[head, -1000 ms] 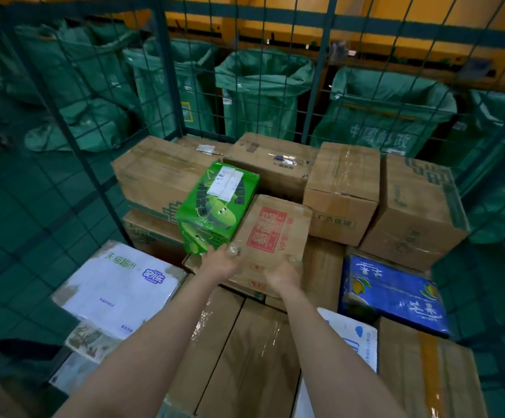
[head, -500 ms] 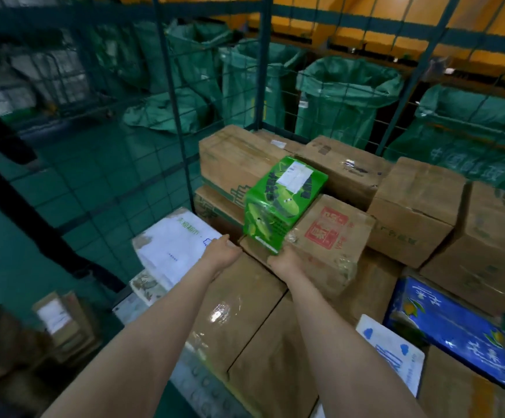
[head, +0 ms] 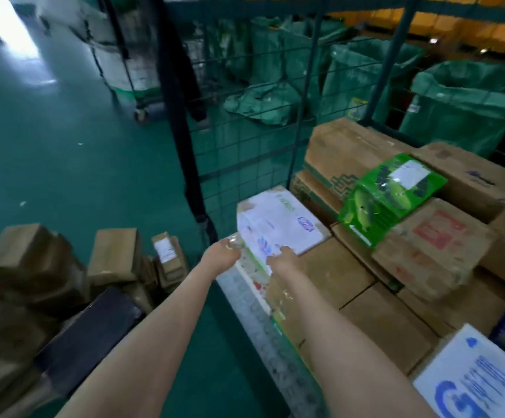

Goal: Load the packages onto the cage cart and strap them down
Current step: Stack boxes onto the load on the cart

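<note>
Loading step: left hand [head: 221, 257] and right hand [head: 282, 261] gripped the white package [head: 278, 220] (fingers curled round its edge); it needed seating flat.

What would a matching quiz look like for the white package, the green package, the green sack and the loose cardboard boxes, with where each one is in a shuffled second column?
Things:
1. white package
2. green package
3. green sack
4. loose cardboard boxes

Places:
A. on the floor outside the cage cart
B. behind the cart's mesh wall
C. gripped at its near edge by the left hand and right hand
D. lying on top of brown cartons in the cart

Pairs: 1-C, 2-D, 3-B, 4-A
</note>
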The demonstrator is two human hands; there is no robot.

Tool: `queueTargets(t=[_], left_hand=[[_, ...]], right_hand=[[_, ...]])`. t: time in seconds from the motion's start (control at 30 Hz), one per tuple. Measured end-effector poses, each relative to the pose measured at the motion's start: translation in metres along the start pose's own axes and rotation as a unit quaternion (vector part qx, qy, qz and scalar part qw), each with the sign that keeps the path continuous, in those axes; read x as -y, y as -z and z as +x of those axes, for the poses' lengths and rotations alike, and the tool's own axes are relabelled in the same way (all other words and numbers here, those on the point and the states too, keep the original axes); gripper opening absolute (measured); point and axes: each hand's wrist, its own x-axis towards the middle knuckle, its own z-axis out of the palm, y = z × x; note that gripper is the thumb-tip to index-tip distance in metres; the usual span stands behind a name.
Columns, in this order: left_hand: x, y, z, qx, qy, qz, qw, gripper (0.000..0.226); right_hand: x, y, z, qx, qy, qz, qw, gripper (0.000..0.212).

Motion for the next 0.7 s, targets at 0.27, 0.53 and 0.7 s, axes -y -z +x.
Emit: queueTargets(t=[0.27, 0.53, 0.7], left_hand=[[0.123, 0.087, -0.074, -0.094, 0.059, -0.030, 0.993, 0.044], [0.233, 0.157, -0.129, -0.151, 0.121, -0.084, 0.977, 0.045], [0.291, 0.185, -0.146, -0.170, 0.175, -0.147, 0.959, 0.060]], right_hand=[[0.071, -0.122, -0.088, 0.096, 0.065, -0.045, 0.992, 0.056], [0.127, -0.216, -0.140, 0.155, 0.108, -0.105, 0.976, 0.049], [0.157, -0.273, -0.162, 0.206, 0.134, -0.156, 0.957, 0.054]])
